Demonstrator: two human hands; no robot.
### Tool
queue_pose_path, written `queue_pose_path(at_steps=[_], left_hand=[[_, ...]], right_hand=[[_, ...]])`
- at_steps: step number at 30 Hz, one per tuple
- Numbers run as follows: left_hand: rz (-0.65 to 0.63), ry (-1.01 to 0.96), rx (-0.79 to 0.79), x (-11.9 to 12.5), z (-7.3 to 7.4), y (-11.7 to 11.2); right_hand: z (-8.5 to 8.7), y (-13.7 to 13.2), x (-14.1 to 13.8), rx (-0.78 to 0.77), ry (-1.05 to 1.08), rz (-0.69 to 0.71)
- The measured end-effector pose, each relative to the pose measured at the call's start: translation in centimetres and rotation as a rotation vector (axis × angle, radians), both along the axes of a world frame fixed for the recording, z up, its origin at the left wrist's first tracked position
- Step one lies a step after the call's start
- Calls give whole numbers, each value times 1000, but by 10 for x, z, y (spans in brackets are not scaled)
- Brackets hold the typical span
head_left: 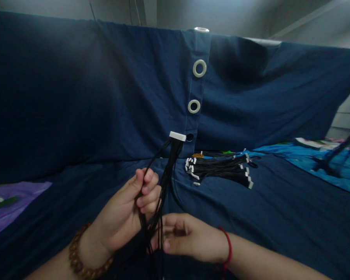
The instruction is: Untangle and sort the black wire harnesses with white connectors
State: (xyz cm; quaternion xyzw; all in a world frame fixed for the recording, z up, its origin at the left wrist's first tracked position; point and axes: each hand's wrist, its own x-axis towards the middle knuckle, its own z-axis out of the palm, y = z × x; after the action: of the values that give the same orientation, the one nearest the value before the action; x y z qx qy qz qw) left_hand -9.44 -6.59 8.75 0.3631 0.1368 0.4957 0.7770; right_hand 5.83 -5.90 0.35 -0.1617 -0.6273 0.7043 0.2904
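Dark blue cloth (280,217) covers the surface and rises as a curtain behind it, and on it a person works a wire harness (163,186) of thin black leads topped by a white connector (177,136). Nearest the camera, the right hand (189,237), a red string at its wrist, pinches the lower ends of the leads just below the harness's middle. Just left of the harness, the left hand (128,214), with a brown bead bracelet (81,260) on its wrist, has its fingers curled around the leads, holding the bundle upright clear of the cloth. The connector stands at the top of the harness, level with the lowest of three eyelets in the curtain. Right of the harness and farther back, a pile of finished harnesses (221,169) with small white connectors lies on the cloth. Far left of the harness, a purple sheet (11,202) lies at the edge of the cloth. Far right of it, a bright blue cloth (309,159) carries more dark wires. Above the connector, two white eyelets (199,68) run up the curtain's seam.
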Motion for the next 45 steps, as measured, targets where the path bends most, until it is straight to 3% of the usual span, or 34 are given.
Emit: queue_pose_path(at_steps=[3, 6, 10, 14, 17, 19, 23, 27, 30, 34, 38, 40, 45], left_hand=[[148, 208, 90, -2, -6, 13], [295, 771, 347, -3, -22, 34], [188, 1074, 438, -7, -45, 49], [47, 1184, 437, -2, -49, 31], [-211, 1133, 330, 17, -52, 8], [-304, 793, 87, 31, -58, -4], [-220, 217, -186, 44, -68, -9], [-117, 15, -296, 35, -58, 1], [-42, -107, -257, 20, -42, 11], [-7, -27, -64, 5, -30, 18], [-254, 377, 83, 5, -36, 14], [-298, 489, 104, 10, -42, 10], [-365, 452, 106, 18, -44, 7]], right_hand=[[5, 1, 1, -127, 207, -55], [19, 7, 12, -213, 407, -229], [29, 20, 33, -338, 510, -340], [25, 24, 44, -491, 447, -244], [28, 16, 40, -545, 395, -150], [33, 10, 36, -544, 386, -114], [44, 4, 35, -505, 423, -88], [52, 4, 39, -449, 521, -101], [53, 4, 42, -384, 577, -122], [52, 11, 47, -291, 561, -162], [52, 20, 52, -171, 492, -237], [54, 22, 54, -111, 467, -279], [53, 19, 53, -43, 388, -306]])
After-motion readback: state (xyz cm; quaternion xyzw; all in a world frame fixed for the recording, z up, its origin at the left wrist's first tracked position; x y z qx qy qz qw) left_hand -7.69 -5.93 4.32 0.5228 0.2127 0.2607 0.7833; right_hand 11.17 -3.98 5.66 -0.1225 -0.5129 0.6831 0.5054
